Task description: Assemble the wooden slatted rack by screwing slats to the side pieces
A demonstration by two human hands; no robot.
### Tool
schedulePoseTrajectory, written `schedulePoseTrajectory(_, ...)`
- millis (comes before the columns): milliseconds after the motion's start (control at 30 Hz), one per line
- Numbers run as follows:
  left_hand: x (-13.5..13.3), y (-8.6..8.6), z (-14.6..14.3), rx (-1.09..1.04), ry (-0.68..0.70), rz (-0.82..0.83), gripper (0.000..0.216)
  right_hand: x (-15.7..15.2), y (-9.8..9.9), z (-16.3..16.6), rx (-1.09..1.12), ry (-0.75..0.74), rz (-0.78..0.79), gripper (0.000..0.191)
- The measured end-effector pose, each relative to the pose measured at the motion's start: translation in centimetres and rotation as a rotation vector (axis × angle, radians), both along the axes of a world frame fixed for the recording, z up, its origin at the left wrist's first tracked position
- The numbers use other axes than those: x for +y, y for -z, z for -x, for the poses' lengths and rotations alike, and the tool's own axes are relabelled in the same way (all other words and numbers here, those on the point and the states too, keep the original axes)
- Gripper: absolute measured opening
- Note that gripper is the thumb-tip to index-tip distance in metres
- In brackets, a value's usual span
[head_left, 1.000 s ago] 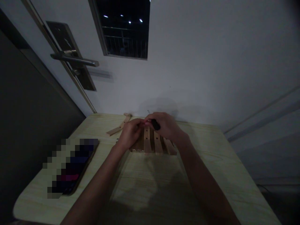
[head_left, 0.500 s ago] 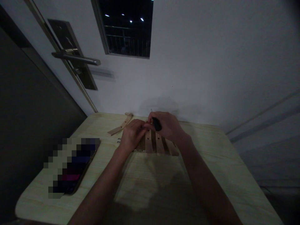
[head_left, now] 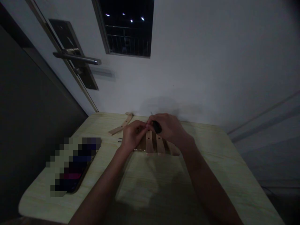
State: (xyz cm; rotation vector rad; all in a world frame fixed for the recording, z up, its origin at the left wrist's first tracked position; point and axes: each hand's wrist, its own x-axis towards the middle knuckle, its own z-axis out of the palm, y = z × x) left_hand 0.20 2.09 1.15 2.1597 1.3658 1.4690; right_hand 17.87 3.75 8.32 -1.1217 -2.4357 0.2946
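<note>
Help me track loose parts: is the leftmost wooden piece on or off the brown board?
Off: the wooden piece lies apart on the table.

Four wooden strips (head_left: 150, 145), two screws (head_left: 120, 138), two hands (head_left: 132, 134), one screwdriver (head_left: 157, 127), one phone (head_left: 85, 165).

Domestic-looking room, seemingly: white door (head_left: 187, 62), lever handle (head_left: 79, 58), window (head_left: 128, 31), wood-grain table (head_left: 222, 153).

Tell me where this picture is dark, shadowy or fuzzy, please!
Head view: dim all over, with soft shadows on the table; head view: a shadow lies just below the door handle, bright dots in the black window; head view: blocky squares hide part of the phone, the wooden pieces look slightly soft.
</note>
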Motion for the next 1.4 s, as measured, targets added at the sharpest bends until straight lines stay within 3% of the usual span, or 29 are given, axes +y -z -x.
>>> schedulePoseTrajectory(267,0.5,0.5,0.2,-0.078,0.092,0.232,0.010,0.2,-0.6,0.0,0.132,0.083,0.038,0.021)
schedulePoseTrajectory(400,0.8,1.0,0.2,-0.019,0.104,0.198,0.010,0.7,0.0,0.1,0.232,0.088,0.104,0.021)
schedulePoseTrajectory(667,1.0,1.4,0.2,0.024,0.099,0.096,0.010,1.9,1.0,0.0,0.477,-0.077,0.178,0.013)
schedulePoseTrajectory(800,0.9,1.3,0.0,-0.002,0.075,0.132,0.013,1.9,0.6,0.1,0.577,-0.022,0.236,0.037)
schedulePoseTrajectory(967,1.0,1.6,0.0,0.047,0.074,0.134,0.013,2.0,0.7,0.0,0.551,0.049,0.235,0.056)
schedulePoseTrajectory(1400,1.3,2.2,0.1,0.107,0.103,0.050,0.011,2.1,0.9,0.0,0.475,0.094,0.168,0.059)
